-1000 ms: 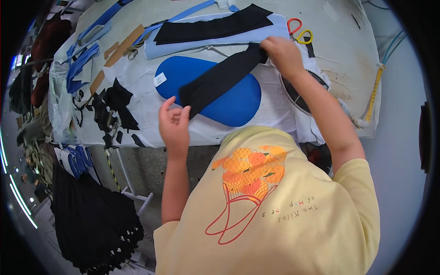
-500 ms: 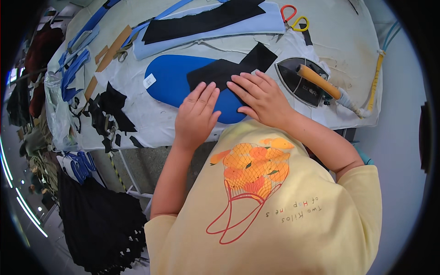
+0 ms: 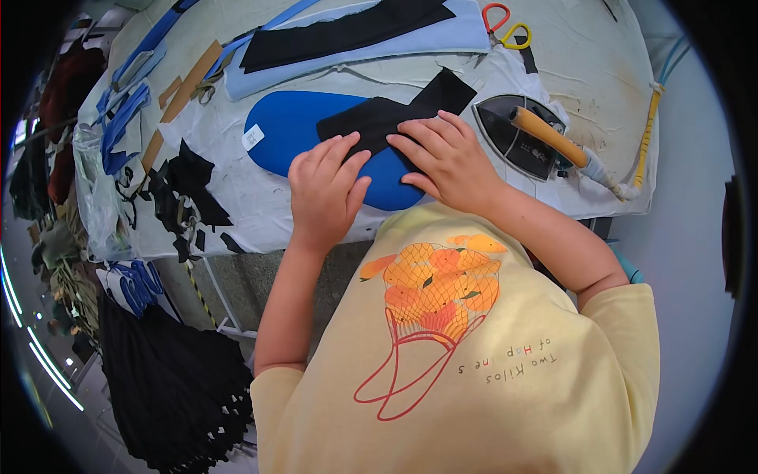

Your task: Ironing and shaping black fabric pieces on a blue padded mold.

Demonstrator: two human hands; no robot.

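A blue oval board or pad (image 3: pixel 284 126) with a small white tag lies on the covered table in front of me. Across it rests a folded piece of black cloth (image 3: pixel 359 120), whose upper right end reaches past the board. My left hand (image 3: pixel 325 189) is open, its fingertips on the cloth's lower edge and the thumb apart. To its right, my open right hand (image 3: pixel 454 162) lies with spread fingers over the cloth, hiding part of it. Just right of that hand, an iron (image 3: pixel 521 136) with a wooden handle sits on the table.
Scissors (image 3: pixel 507 30) with red and yellow handles lie at the far edge of a light blue panel (image 3: pixel 324 62) topped by a black strip (image 3: pixel 347 33). Black scraps (image 3: pixel 189 186) and blue strips (image 3: pixel 126 126) cover the left side. The iron's wrapped cord (image 3: pixel 643 150) runs up the right.
My left hand has shifted slightly left, with its fingers a little more bent. The right hand stays nearly in place on the cloth. The board and cloth appear slightly up and left.
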